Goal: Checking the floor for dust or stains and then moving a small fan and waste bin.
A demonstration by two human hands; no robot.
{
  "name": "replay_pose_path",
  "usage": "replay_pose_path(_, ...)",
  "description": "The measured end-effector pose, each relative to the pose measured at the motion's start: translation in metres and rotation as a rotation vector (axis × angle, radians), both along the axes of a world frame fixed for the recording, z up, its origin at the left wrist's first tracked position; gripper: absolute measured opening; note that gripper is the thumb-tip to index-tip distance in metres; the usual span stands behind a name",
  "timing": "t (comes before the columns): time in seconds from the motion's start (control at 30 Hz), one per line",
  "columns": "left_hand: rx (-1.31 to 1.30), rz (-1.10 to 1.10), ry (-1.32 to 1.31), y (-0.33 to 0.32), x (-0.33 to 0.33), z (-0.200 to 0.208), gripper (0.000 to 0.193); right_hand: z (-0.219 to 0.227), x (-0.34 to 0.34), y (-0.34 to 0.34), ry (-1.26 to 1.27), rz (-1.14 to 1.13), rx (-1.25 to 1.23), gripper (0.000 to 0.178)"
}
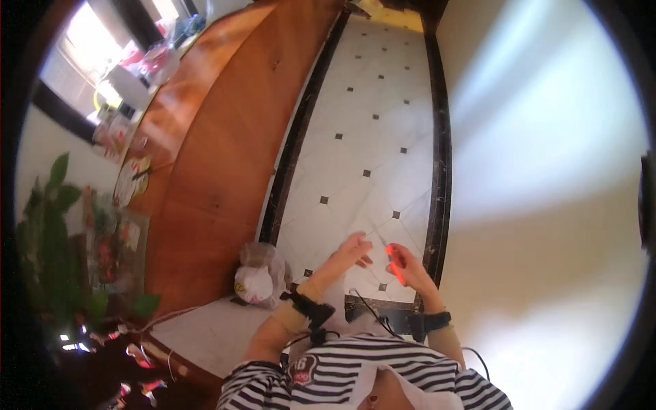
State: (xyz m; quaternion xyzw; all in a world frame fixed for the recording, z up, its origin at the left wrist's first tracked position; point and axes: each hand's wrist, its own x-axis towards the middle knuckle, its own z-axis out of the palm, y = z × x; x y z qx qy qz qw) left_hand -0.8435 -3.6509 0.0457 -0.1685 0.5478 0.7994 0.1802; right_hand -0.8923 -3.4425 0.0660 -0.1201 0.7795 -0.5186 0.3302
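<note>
Orange-handled tool (395, 266), clamped in right hand (410, 264), left hand (354, 251) near it, spread apart

A passage floor (355, 154) of pale tiles runs away from the viewer, dotted with small dark diamond insets (324, 200) and edged by a dark marbled border (443, 137). Along the left stands a long orange-brown wooden unit (219, 137), its top glossy with reflected daylight. Beyond it, a bright window (89, 41) with dark framing glares white. On the right, a plain cream wall (519, 225) carries slanting pale light and softer beige shadow. The far end glows yellow.
</note>
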Motion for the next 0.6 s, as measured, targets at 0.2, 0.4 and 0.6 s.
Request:
replay_pose_path(0.2,0.028,-0.057,0.068,-0.039,-0.197,0.018,0.033,0.016,-0.132,-0.032,-0.059,-0.011,-0.015,0.060)
replay_pose_path(0.4,-0.055,-0.219,-0.015,-0.035,-0.378,0.002,0.029,-0.019,-0.299,-0.014,-0.217,-0.012,-0.088,0.057)
replay_pose_path(0.6,-0.178,-0.207,-0.137,-0.090,-0.556,-0.014,0.027,-0.003,-0.536,-0.058,-0.177,0.256,0.077,0.051)
